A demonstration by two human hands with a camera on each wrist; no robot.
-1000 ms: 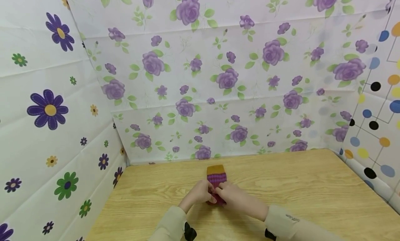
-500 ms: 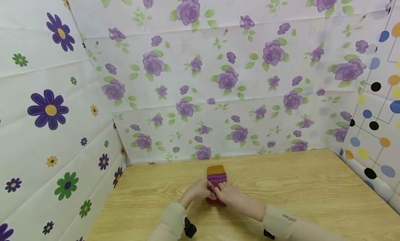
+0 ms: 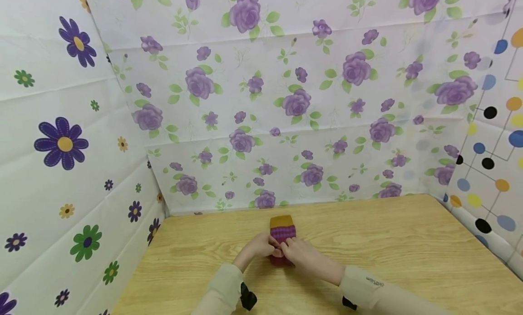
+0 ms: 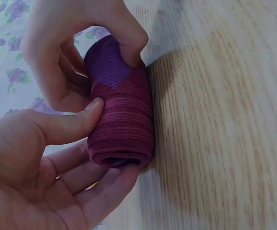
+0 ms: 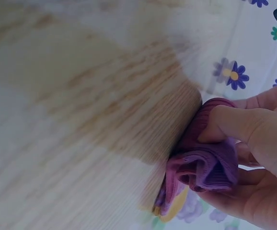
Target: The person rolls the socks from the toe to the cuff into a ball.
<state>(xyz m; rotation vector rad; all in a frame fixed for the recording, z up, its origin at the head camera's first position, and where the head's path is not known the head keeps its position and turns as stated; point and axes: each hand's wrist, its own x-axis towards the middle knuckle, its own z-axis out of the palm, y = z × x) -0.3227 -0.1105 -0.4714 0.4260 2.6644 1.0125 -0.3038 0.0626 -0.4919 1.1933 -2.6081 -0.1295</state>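
A knitted sock (image 3: 283, 233), maroon with purple bands and a mustard end, lies on the wooden table before me. Its near part is rolled into a thick bundle, seen end-on as a maroon coil (image 4: 121, 124) in the left wrist view. My left hand (image 3: 260, 245) holds the left side of the roll, thumb on top and fingers at its end. From the right, my right hand (image 3: 308, 258) grips the other end with curled fingers, its thumb pressing the purple knit (image 5: 213, 165) in the right wrist view. The flat mustard end points away from me.
The wood-grain table (image 3: 367, 233) extends to both sides. Behind it hangs a white cloth with purple roses (image 3: 261, 124); daisy-patterned cloth (image 3: 61, 142) closes the left and dotted cloth (image 3: 490, 169) the right. Black straps (image 3: 247, 297) sit at the wrists.
Both hands stay on the sock and have shifted only slightly, the fingertips drawing a little closer together over the roll. The mustard end has stayed in place.
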